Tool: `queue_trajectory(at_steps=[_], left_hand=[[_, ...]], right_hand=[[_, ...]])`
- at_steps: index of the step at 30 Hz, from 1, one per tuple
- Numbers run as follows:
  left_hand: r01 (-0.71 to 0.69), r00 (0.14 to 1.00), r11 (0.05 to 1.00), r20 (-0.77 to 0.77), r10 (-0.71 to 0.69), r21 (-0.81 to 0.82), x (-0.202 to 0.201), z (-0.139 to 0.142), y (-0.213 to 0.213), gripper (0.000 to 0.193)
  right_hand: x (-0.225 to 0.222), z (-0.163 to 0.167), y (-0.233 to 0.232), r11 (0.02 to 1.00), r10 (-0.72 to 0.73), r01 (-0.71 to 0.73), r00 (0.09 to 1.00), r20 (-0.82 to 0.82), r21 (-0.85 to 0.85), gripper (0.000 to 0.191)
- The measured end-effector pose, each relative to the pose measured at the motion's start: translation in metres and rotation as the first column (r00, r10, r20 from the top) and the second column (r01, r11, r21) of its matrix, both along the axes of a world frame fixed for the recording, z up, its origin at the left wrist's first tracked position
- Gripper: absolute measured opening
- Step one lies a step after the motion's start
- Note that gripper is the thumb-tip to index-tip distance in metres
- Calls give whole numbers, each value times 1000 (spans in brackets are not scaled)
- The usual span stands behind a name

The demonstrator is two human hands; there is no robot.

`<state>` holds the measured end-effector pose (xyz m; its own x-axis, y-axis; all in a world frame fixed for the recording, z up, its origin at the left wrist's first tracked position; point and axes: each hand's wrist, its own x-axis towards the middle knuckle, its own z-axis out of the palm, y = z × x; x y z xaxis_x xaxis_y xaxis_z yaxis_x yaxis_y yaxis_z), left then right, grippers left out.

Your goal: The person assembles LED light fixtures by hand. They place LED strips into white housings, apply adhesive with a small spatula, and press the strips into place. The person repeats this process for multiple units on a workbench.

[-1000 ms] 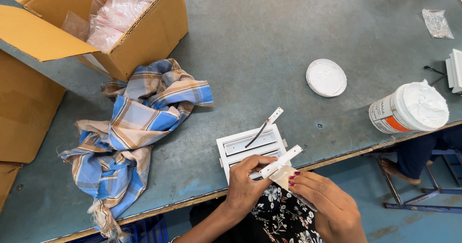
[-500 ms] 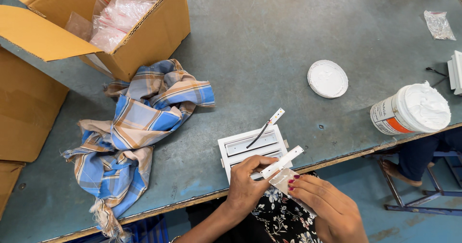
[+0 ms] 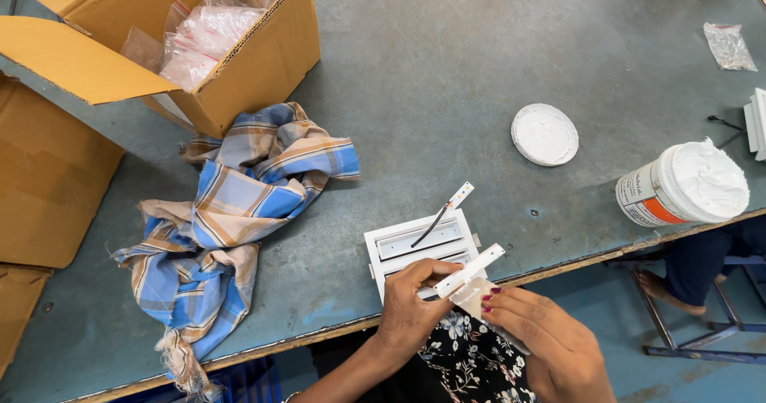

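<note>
- White plastic is the thing in hand: a thin white strip (image 3: 471,270) held slanting, its upper end toward 1 o'clock, just over the near edge of the grey worktop (image 3: 447,68).
- Left hand (image 3: 411,311) grasps the strip's lower end, fingers (image 3: 435,271) curled round it; right hand (image 3: 542,339) comes in from 4 o'clock with its fingertips pinched on a small translucent piece (image 3: 472,295) pressed against the strip's underside.
- Against the frames of the last second almost nothing has shifted: strip, both hands and the white slotted frame (image 3: 419,251) keep the same places. The small drift of the whole scene looks like head motion, not hand motion. I judge this a steady hold, with fine fingertip work going on at the strip and no piece set down or picked up.
- White slotted frame lies flat on the worktop at 11 o'clock of the left hand, partly under it; a dark wire with a small coloured-dot tab (image 3: 447,207) rests across its top, pointing to 1 o'clock.
- Farther off: a round white lid (image 3: 545,134) at 1 o'clock, an open tub of white paste (image 3: 685,183) at 3 o'clock by the worktop edge, a blue and tan checked cloth (image 3: 231,211) at 9 o'clock, and an open cardboard box (image 3: 239,68) of clear bags at 11 o'clock.
</note>
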<state>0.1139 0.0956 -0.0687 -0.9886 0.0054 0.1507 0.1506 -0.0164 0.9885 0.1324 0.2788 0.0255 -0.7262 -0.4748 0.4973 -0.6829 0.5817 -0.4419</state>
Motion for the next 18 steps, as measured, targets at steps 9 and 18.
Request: queue_trajectory(at_steps=[9, 18], left_hand=[[-8, 1000, 990, 19, 6, 143, -4, -28, 13, 27], [20, 998, 993, -63, -12, 117, -15, -48, 9, 35]], right_hand=[[-37, -8, -14, 990, 137, -135, 990, -37, 36, 49], [-58, -15, -40, 968, 227, -231, 973, 43, 103, 50]])
